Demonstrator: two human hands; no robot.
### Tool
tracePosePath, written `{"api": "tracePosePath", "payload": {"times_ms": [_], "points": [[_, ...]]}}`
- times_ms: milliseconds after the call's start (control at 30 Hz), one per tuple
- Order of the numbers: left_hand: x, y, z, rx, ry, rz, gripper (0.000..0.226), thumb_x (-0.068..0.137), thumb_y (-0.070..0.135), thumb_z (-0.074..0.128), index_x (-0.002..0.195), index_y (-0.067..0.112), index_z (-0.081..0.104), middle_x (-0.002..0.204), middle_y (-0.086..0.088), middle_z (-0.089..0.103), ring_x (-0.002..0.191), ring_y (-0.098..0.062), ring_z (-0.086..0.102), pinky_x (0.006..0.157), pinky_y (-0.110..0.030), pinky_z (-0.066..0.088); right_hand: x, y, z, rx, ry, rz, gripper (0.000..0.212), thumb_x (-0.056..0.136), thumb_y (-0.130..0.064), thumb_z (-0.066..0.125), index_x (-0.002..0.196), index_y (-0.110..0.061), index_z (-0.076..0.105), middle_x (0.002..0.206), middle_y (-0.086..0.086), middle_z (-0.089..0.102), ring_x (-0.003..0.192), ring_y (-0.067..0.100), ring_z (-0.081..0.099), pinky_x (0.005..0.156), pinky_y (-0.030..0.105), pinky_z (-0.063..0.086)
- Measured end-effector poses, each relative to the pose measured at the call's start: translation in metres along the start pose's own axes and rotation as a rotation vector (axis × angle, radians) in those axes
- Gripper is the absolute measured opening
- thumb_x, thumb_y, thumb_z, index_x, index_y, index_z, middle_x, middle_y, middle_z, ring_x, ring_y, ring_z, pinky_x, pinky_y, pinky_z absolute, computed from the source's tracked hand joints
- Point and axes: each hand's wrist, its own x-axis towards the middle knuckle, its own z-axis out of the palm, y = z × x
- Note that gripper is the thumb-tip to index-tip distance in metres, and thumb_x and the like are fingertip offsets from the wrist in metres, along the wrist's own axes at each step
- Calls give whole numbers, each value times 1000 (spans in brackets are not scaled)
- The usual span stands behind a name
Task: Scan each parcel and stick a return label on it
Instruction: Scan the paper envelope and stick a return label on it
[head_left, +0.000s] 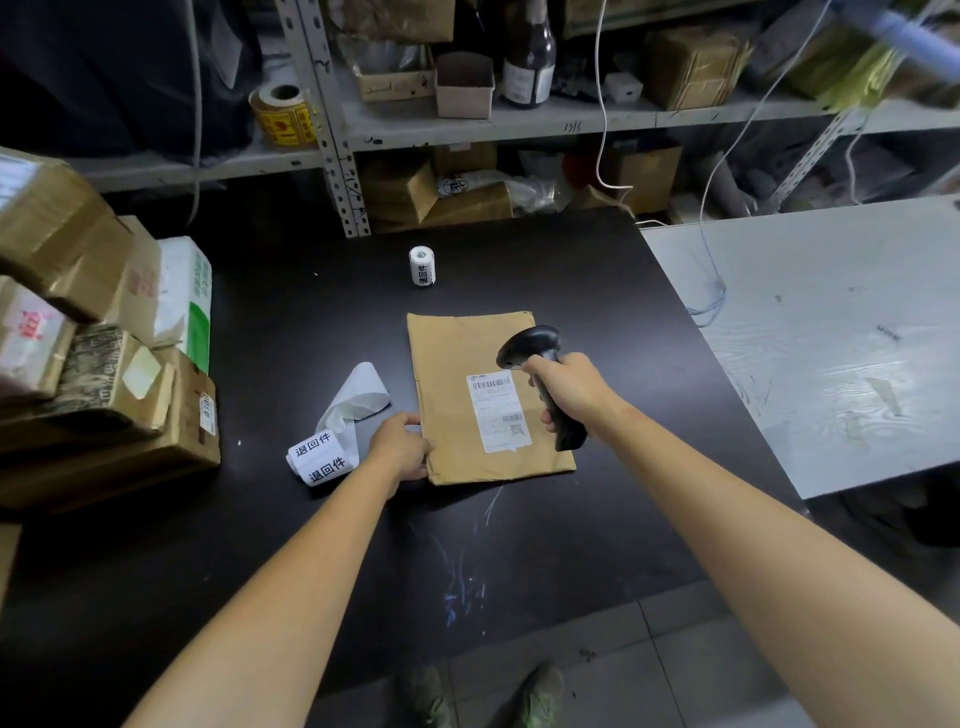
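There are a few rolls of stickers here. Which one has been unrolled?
The white roll beside the left hand, its strip trailing over the table. The small roll behind and the yellow shelf roll are wound up.

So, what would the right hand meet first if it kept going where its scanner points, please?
Most likely the shipping label on the brown parcel, lying just under the scanner; the gap is hard to judge.

"退回件" printed twice on loose label strip (319, 457), same on small roll (422, 267); shipping label (498, 410) on parcel (452, 358): barcodes, print too small to read.
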Motion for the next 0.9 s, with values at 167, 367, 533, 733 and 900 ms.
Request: {"api": "tracePosePath", "payload": {"times_ms": [167, 367, 533, 733, 900], "points": [[3, -7, -3, 12, -1, -1, 34, 89, -4, 54, 115, 18, 54, 105, -13, 66, 101, -33, 66, 76, -43, 60, 7, 22, -15, -18, 104, -61, 33, 85, -36, 72, 86, -9, 52, 72, 12, 57, 50, 24, 60, 50, 31, 52], [3, -25, -16, 10, 22, -13, 37, 89, -5, 51, 119, 15, 55, 108, -10, 66, 102, -30, 65, 76, -46, 59, 20, 78, -42, -135, 197, 68, 29, 92, -35, 64, 86, -7, 59, 80, 9, 60, 77, 25, 57, 68, 35, 43], [-5, -34, -24, 30, 25, -35, 38, 88, -2, 46, 115, 24, 52, 129, -3, 58, 104, -27, 63, 58, -31, 54, 30, 105, -50, -113, 197, 86, 29, 94, -28, 64, 109, -4, 65, 107, 15, 68, 101, 32, 64, 95, 50, 51], [-6, -43, -22, 43, 37, -24, 33, 92, 9, 46, 114, 31, 53, 126, 2, 60, 105, -23, 64, 78, -43, 59, 38, 105, -55, -325, 322, 94, 34, 92, -33, 65, 110, -4, 63, 102, 14, 66, 104, 36, 62, 82, 35, 48], [-10, -37, -28, 167, 70, 18, 23, 90, 19, 51, 110, 31, 53, 111, -1, 65, 98, -24, 66, 71, -36, 57, 23, 86, -64, -681, 391, 177, 33, 87, -34, 63, 103, -5, 63, 103, 17, 67, 98, 38, 63, 78, 36, 49]]}}
